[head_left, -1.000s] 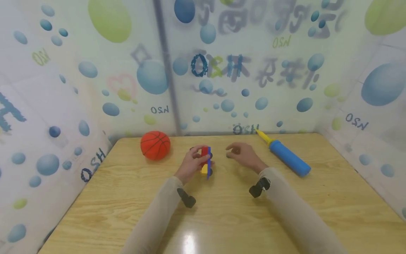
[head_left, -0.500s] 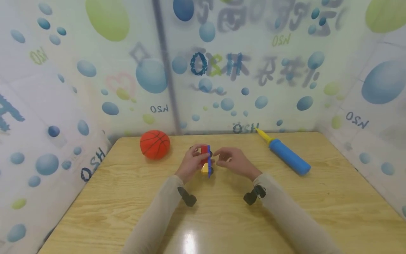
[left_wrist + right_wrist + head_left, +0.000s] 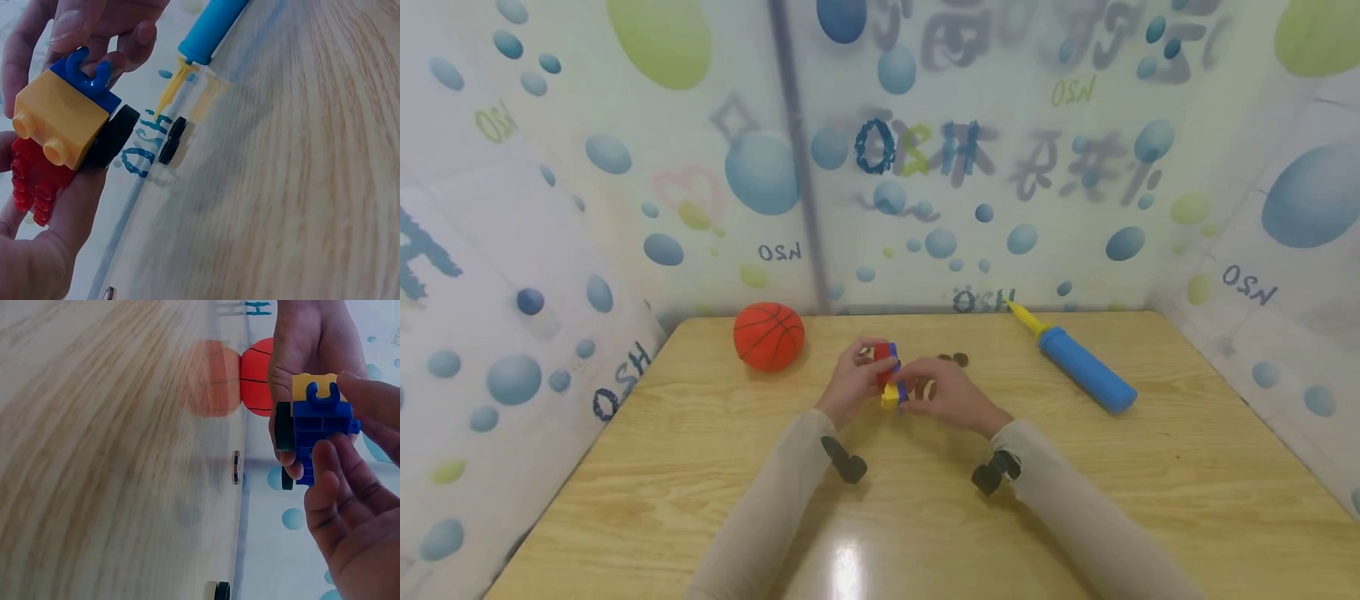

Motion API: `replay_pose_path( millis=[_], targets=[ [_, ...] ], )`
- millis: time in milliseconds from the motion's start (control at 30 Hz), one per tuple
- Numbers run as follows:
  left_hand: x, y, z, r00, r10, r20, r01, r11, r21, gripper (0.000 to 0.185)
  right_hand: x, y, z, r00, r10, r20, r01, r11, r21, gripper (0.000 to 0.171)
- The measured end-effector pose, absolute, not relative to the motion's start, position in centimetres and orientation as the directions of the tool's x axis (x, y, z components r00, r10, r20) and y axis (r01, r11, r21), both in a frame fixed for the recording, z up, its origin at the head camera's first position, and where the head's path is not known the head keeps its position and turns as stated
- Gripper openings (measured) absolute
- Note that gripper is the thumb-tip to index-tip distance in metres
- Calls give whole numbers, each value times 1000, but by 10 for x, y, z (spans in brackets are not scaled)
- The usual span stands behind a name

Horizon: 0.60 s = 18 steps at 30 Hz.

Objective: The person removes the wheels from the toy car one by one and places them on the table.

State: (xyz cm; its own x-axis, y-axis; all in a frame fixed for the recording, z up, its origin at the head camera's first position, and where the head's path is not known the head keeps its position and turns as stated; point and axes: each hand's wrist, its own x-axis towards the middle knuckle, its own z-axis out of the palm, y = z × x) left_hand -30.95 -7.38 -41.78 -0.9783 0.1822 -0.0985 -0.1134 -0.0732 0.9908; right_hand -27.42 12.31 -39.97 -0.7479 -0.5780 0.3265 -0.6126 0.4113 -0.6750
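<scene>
One toy car (image 3: 889, 377) of red, yellow and blue blocks, one basketball (image 3: 769, 336), one blue pump (image 3: 1084, 370) and two loose black wheels (image 3: 956, 359) were on or above the wooden table (image 3: 1150, 467); both forearms reached forward and met at the table's middle; the left hand (image 3: 850, 385) curled round the car's red and yellow side, holding it up off the table; the right hand (image 3: 946, 393) pinched the blue underside, thumb and fingers (image 3: 337, 481) on the blue block (image 3: 322, 428); one black wheel (image 3: 114, 134) sat mounted on the car; the ball lay well left of the hands, the pump well right.
</scene>
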Motion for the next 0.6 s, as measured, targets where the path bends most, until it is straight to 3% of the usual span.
replay_pose_path(
  millis=[600],
  targets=[
    [-307,-72,-414,-977,176,-119,-132,-65,989,39,-269,119,-403,-722,-528,447,-687,472,-553,41]
  ],
)
